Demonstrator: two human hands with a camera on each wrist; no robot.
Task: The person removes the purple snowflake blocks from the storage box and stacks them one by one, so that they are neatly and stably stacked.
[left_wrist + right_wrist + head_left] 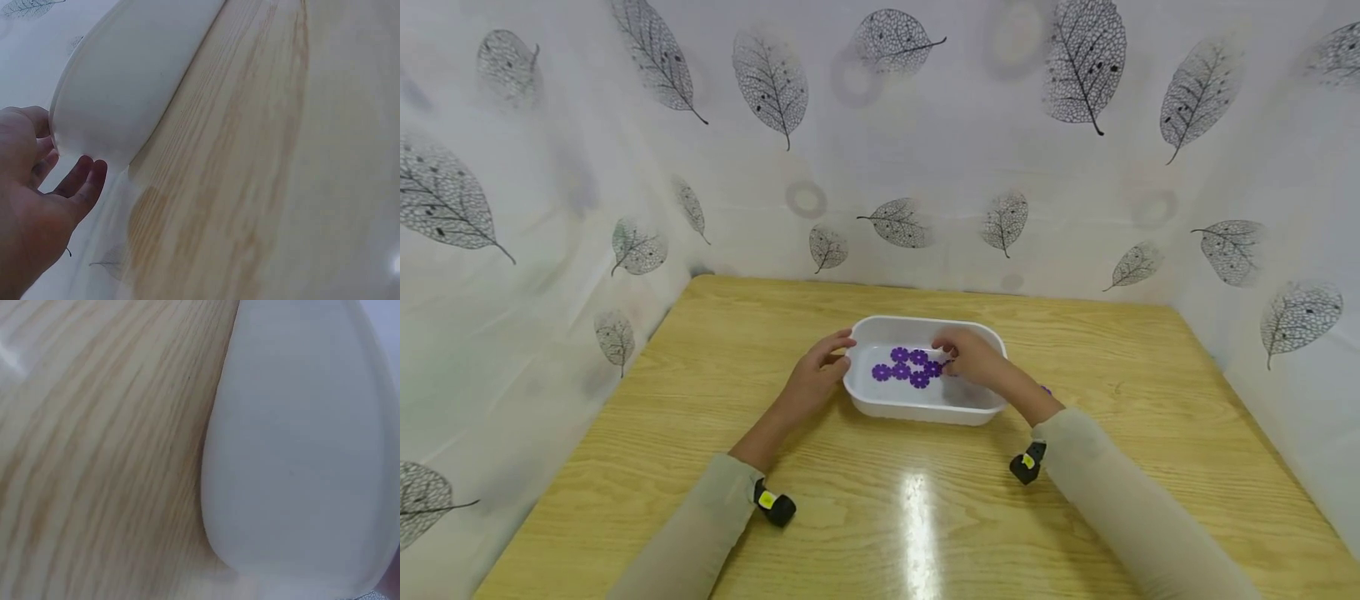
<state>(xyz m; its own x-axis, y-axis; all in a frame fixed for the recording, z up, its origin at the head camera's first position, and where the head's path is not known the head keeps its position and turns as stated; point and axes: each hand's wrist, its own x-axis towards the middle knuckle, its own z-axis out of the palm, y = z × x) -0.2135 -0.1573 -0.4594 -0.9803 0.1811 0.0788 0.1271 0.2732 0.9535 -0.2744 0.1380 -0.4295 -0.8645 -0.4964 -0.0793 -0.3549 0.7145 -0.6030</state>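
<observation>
A white plastic tub (925,410) sits on the table, with several purple flower-shaped discs (901,372) grouped on its floor. My left hand (812,375) holds the tub's left end, fingers and thumb at the rim; the left wrist view shows the fingertips against the tub wall (125,81). Inside the tub's right half, my right hand (973,358) pinches a purple flower-shaped disc at the right side of the group, mostly covered by the fingers. The right wrist view shows mainly the tub's outer wall (294,456), and the hand is almost wholly hidden there.
Another purple piece (1047,390) lies on the table right of the tub, partly behind the right forearm. The wood-grain table (865,517) is bordered by a leaf-patterned white curtain (925,167) at the back and sides.
</observation>
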